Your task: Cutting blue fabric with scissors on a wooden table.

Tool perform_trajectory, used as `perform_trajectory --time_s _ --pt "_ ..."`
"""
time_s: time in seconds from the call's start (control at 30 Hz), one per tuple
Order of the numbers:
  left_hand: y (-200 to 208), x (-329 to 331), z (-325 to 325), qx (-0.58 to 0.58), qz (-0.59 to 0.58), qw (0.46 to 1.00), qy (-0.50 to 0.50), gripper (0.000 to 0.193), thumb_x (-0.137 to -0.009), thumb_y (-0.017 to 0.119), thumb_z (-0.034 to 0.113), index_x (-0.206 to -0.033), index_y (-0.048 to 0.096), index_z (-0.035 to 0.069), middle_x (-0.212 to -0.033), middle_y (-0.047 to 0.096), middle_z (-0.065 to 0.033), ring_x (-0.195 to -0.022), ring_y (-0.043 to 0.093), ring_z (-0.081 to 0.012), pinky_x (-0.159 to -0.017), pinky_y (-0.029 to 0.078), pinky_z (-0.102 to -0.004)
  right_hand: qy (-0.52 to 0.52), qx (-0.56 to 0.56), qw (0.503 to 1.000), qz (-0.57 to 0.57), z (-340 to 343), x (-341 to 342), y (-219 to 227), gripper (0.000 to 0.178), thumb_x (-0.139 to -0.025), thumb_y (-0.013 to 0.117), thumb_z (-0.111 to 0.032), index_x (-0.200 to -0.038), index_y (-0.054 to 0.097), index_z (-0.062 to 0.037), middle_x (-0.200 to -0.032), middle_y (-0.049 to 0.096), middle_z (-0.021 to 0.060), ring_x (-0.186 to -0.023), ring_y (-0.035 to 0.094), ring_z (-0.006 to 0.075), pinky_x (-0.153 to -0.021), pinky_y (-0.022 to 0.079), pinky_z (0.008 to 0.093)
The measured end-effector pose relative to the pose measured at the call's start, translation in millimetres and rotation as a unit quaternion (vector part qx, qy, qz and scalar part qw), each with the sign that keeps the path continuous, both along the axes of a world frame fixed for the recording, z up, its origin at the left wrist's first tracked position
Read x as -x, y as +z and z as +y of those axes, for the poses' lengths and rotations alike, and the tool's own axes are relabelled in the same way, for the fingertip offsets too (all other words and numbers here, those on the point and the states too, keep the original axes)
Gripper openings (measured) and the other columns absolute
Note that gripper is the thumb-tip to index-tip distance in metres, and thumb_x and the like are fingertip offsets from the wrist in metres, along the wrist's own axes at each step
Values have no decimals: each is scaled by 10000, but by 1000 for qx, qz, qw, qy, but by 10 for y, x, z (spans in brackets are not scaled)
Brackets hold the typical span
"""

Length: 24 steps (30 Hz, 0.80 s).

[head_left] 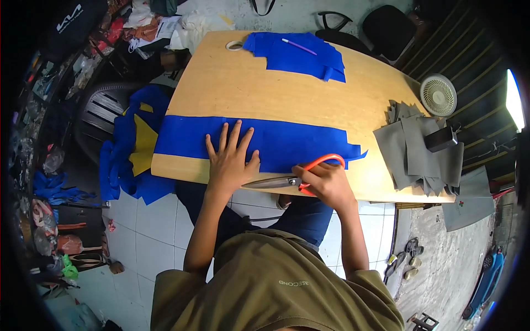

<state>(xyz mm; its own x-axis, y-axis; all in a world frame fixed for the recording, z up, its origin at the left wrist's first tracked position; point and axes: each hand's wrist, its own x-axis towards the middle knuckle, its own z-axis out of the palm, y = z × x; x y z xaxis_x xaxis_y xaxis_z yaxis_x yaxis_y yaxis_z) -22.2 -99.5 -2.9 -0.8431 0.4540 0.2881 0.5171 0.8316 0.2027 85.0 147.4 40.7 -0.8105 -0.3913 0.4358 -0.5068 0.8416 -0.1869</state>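
A long strip of blue fabric lies across the near part of the wooden table. Flat on this strip, fingers spread, rests my left hand. My right hand is wrapped round the red handles of a pair of scissors. Their dark blades point left along the table's near edge, just below the fabric and close to my left thumb. The scissors' blades look nearly closed.
Blue fabric pieces with a purple pen and a tape roll lie at the far side. Grey pieces under a dark box sit at right, near a white fan. Blue and yellow cloth hangs at left.
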Motion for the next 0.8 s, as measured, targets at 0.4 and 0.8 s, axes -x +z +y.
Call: perform_trajectory --time_s 0.4,0.8 --pt "-23 5 -6 -3 1 1000 13 666 -943 585 360 -1507 427 44 -1612 358 -94 -1516 269 -327 -1191 99 -664 -151 73 986 -11 -201 118 -83 430 -781 751 -119 -1199 653 -111 -866 693 97 -713 686 286 -575 524 388" --pt "-124 4 -53 10 31 999 10 559 -968 497 229 -1484 457 16 -1613 358 -95 -1509 285 -321 -1182 117 -676 -109 69 991 -28 -317 201 -98 430 -793 728 -106 -1215 644 -108 -907 705 100 -732 695 293 -587 528 401"
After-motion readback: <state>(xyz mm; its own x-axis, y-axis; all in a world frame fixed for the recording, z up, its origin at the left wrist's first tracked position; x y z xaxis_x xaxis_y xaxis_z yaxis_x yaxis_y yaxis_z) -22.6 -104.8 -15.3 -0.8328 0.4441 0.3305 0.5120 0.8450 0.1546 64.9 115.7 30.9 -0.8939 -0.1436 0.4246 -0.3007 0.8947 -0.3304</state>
